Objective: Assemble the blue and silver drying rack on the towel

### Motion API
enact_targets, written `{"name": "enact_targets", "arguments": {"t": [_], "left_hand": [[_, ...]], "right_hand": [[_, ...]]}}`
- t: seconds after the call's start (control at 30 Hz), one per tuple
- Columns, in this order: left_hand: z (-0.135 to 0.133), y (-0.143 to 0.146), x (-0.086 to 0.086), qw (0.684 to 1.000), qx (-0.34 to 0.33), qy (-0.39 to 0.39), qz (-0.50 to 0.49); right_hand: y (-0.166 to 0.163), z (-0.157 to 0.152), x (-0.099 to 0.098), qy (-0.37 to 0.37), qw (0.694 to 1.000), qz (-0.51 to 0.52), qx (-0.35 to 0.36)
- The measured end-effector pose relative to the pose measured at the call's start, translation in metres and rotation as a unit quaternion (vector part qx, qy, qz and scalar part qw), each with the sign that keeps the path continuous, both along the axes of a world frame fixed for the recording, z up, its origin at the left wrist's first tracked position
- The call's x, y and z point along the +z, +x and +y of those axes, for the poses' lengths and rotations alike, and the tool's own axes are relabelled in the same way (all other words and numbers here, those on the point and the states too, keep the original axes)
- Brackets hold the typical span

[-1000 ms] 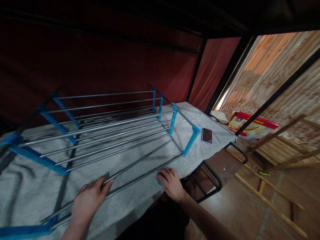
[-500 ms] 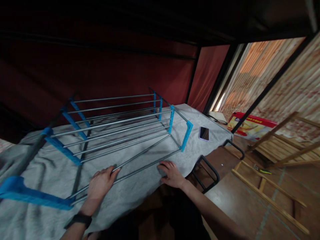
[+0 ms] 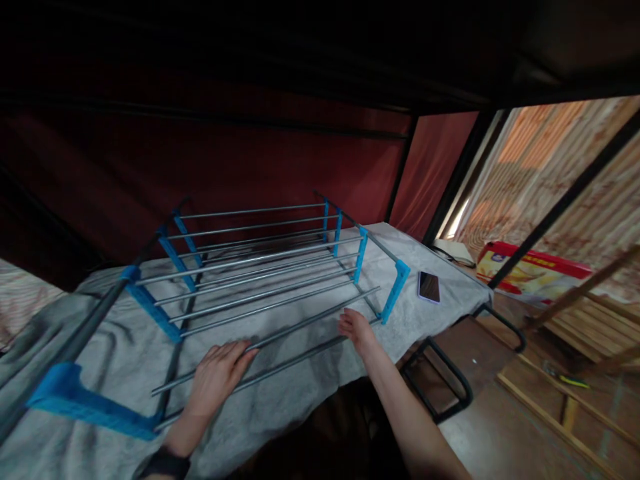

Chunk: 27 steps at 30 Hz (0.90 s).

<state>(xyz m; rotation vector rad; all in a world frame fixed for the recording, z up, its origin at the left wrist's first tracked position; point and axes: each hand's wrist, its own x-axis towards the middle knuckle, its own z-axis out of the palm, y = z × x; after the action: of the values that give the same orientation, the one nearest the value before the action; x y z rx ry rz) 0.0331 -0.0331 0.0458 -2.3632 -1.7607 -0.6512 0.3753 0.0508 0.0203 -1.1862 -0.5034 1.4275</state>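
A rack of grey metal tubes with blue plastic brackets (image 3: 153, 310) lies on a grey blanket (image 3: 295, 363). My left hand (image 3: 220, 370) is closed around a loose metal rod (image 3: 305, 323), which slants across the near part of the rack. Both ends of this rod show free of the brackets. My right hand (image 3: 357, 330) is just below the rod's right part, its fingers slightly bent and apart, and I see nothing held in it. Nearer to me, a fixed tube (image 3: 287, 363) runs between the front blue brackets and passes behind both hands.
A phone (image 3: 429, 287) lies on the blanket right of the rack. Black bent metal tubes (image 3: 467, 383) stand by the bed's edge. Beyond are a red and yellow box (image 3: 535, 273), wooden frames (image 3: 565, 413) and pliers (image 3: 573, 381) on the floor. Dark red cloth (image 3: 250, 167) hangs behind.
The loose rod's right end has come away from the rack's inner corner, and its left end has lifted clear of the front left bracket. My right hand has moved nearer the rod. The view has shifted.
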Motion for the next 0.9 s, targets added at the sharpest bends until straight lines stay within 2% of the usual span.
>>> {"name": "enact_targets", "arguments": {"t": [0.17, 0.37, 0.5, 0.63, 0.9], "left_hand": [[0.006, -0.012, -0.003, 0.999, 0.016, -0.026, -0.011], [0.025, -0.008, -0.001, 0.997, 0.015, -0.079, 0.017], [0.032, 0.012, 0.003, 0.997, 0.017, -0.073, 0.013], [0.030, 0.028, 0.000, 0.997, 0.016, -0.073, 0.012], [0.031, 0.018, -0.005, 0.996, 0.061, -0.061, 0.025]], "right_hand": [[0.013, 0.022, 0.011, 0.018, 0.992, 0.120, 0.024], [0.008, 0.029, 0.000, 0.044, 0.992, 0.116, 0.036], [-0.009, 0.024, -0.007, 0.038, 0.987, 0.140, 0.069], [-0.032, 0.020, -0.008, 0.041, 0.983, 0.148, 0.099], [-0.094, 0.002, 0.002, 0.120, 0.967, 0.179, 0.135]]}}
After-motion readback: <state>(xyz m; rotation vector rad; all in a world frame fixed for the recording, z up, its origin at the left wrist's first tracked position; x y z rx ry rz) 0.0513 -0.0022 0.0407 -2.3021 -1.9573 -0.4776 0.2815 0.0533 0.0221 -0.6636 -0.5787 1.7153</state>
